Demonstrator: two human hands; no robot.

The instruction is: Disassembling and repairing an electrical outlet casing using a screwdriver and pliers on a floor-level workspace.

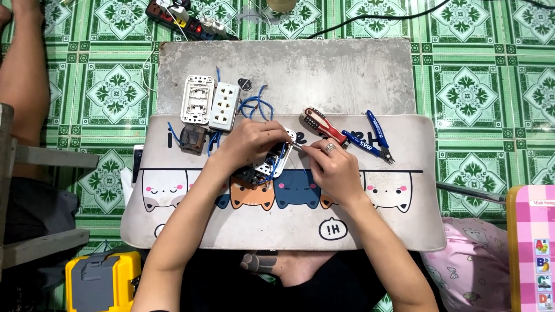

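Observation:
My left hand (250,143) grips a white electrical socket module (276,159) with blue wires, holding it over a mat printed with cartoon cats (289,219). Against the module's upper right edge my right hand (331,167), a ring on one finger, pinches a small metal piece; what it is I cannot tell. Loose blue wires (254,105) curl just beyond my left hand.
A white switch plate (197,99) and a white socket plate (225,106) lie at the back left on a grey board (324,72), a brown part (192,138) beside them. A red-handled screwdriver (321,125) and blue pliers (370,140) rest to the right. A yellow toolbox (103,281) sits lower left, a power strip (185,18) beyond.

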